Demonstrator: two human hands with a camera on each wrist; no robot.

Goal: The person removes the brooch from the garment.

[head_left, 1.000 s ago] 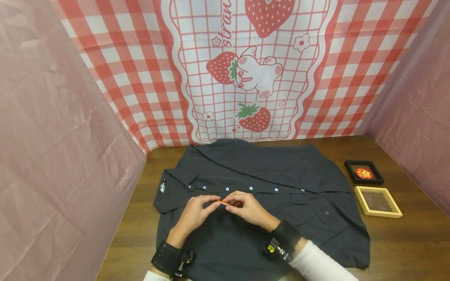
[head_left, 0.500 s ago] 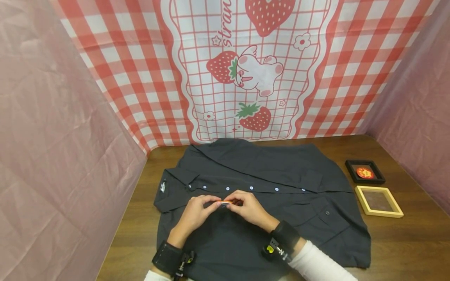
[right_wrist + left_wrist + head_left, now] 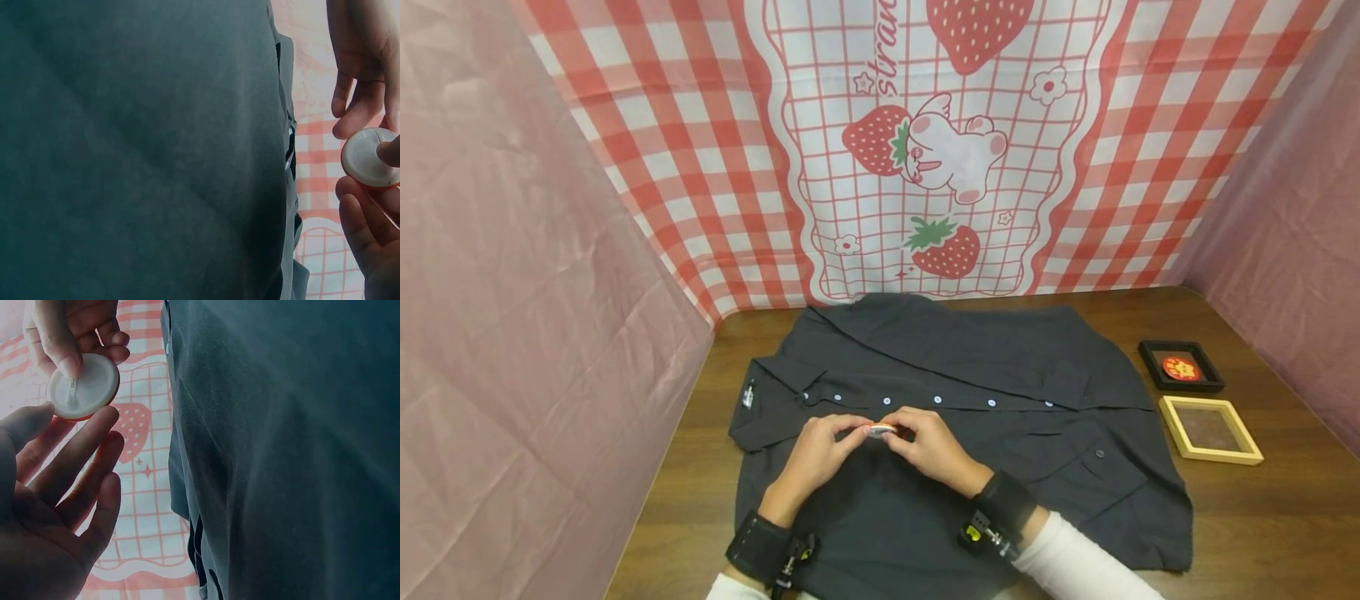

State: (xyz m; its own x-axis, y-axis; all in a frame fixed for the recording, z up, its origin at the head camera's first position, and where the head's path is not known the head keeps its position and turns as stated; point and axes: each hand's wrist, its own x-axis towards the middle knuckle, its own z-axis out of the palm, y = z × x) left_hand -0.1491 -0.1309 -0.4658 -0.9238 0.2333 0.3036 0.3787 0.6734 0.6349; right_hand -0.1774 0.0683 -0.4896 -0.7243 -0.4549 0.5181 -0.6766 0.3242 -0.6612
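Note:
Both hands pinch a round pin badge low in the middle of the head view, above a dark shirt. Its white back faces the wrist cameras, and a thin orange-red rim shows. My left hand grips one edge between thumb and fingers, the other fingers spread loosely. On the opposite side my right hand holds the badge, its thumb pressed on the back at the pin. The badge's front is hidden.
The shirt lies spread on a wooden table, its collar to the left and white buttons along the placket. At right are a black frame holding a red-and-yellow star badge and a pale wooden frame. A checked cloth hangs behind.
The badge has tilted from nearly edge-on so that more of its white back shows in the head view. Both hands have stayed almost in place.

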